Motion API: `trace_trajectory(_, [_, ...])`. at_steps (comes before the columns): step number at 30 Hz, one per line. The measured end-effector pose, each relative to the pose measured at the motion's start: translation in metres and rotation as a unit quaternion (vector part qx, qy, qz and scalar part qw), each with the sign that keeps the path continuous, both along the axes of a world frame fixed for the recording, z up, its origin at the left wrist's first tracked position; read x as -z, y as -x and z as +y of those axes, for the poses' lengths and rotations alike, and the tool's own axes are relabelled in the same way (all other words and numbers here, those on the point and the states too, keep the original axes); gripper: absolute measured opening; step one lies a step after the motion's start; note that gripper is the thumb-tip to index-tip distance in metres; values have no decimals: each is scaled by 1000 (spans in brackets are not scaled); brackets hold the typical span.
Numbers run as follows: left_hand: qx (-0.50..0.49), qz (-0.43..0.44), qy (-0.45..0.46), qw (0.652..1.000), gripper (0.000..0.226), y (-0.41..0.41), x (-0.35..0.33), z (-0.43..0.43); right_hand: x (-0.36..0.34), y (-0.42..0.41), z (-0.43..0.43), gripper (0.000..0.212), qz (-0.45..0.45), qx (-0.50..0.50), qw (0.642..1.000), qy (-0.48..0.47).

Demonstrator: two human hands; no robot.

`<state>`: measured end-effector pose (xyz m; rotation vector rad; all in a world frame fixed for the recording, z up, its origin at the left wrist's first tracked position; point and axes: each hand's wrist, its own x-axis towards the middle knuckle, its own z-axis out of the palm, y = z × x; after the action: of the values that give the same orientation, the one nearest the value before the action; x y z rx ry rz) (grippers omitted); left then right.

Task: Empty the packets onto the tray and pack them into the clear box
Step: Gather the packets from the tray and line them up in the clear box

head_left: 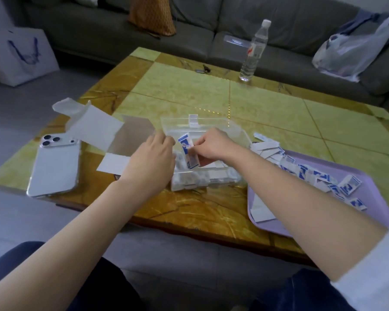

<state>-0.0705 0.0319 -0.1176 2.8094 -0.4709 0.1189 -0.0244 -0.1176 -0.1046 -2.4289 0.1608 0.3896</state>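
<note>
Right hand point(213, 144) pinches 1 blue-and-white packet point(189, 153) upright, right above the open clear box point(234, 177), which already holds a layer of packets. Left hand point(151, 158) sits at the box's left wall, fingers bent out of sight; I cannot tell if it grips. More loose packets point(346, 187) are heaped on the lilac tray point(301, 230), just right of the box. An opened white carton point(121, 135) and a phone point(54, 167) lie left on the surface point(189, 90).

A grey sofa point(99, 34) runs across 12 o'clock, behind a yellow-and-amber tiled coffee table point(189, 86). Grey floor point(20, 122) shows at 9 o'clock, with a white paper bag point(20, 55) at 10. An orange cushion point(152, 16) leans on the sofa at 12.
</note>
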Motion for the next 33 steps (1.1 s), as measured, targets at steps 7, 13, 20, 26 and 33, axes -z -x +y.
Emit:
trace_trajectory(7, [-3, 10, -5, 1000, 31, -4, 0, 4, 15, -5, 27, 33, 66, -36, 996, 54])
trace_trajectory(13, [-12, 23, 6, 1000, 33, -4, 0, 2, 20, -6, 30, 21, 34, -91, 982, 161])
trace_trajectory(20, [-8, 30, 9, 999, 32, -6, 0, 2, 24, -9, 35, 37, 35, -79, 982, 169])
trace_trajectory(26, [-8, 35, 10, 999, 32, -6, -1, 2, 24, -8, 34, 21, 33, -62, 987, 146])
trace_trajectory(33, [-11, 42, 16, 999, 32, -5, -4, 2, 16, 0, 26, 32, 36, -49, 998, 30])
